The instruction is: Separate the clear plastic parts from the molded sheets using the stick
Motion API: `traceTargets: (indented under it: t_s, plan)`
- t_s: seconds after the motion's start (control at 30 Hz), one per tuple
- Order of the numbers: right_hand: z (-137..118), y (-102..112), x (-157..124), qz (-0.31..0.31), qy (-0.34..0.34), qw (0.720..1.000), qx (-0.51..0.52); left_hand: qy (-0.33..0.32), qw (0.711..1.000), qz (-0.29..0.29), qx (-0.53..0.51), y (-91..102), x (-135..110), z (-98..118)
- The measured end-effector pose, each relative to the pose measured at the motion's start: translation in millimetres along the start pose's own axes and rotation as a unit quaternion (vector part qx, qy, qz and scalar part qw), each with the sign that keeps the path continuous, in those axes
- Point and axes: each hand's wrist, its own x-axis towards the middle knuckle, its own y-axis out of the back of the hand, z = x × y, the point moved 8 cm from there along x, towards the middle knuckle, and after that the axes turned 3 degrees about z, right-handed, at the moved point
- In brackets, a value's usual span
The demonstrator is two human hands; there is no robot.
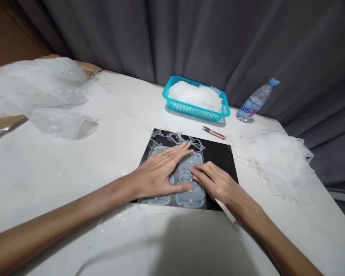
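Observation:
A clear moulded silicone sheet (189,195) with rounded pad shapes lies on a black mat (218,153) in front of me. My left hand (161,170) rests flat on the sheet, fingers stretched out toward the far edge. Beside it, my right hand (214,180) touches the sheet's right side, its fingertips drawn together on one pad as if pinching its edge; I cannot make out anything held. Loose clear trim curls at the sheet's far edge (178,137).
A teal basket (195,111) full of white clear pieces stands behind the mat, with small pink snips (214,132) before it. A water bottle (255,101) lies at back right. Piles of clear scraps sit at right (273,159) and at far left (40,92). A grey curtain hangs behind.

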Motion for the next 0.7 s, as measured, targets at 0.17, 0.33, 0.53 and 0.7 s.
traceTargets:
  t_s: [0.17, 0.33, 0.53, 0.7]
  plan:
    - [66, 30, 19, 0.125, -0.140, 0.982, -0.006, 0.021, 1.000, -0.007, -0.015, -2.4, 0, -6]
    - [118, 60, 18, 0.172, -0.298, 0.937, 0.060, 0.004, 0.999, 0.007, -0.036, 2.0, -4, -6]
    - [47, 50, 24, 0.081, -0.269, 0.934, 0.221, 0.090, 0.972, 0.128, -0.176, 32.1, -14, -11]
    - [1, 22, 29, -0.095, -0.193, 0.905, 0.367, 0.151, 0.932, 0.074, -0.320, 19.9, -7, -20]
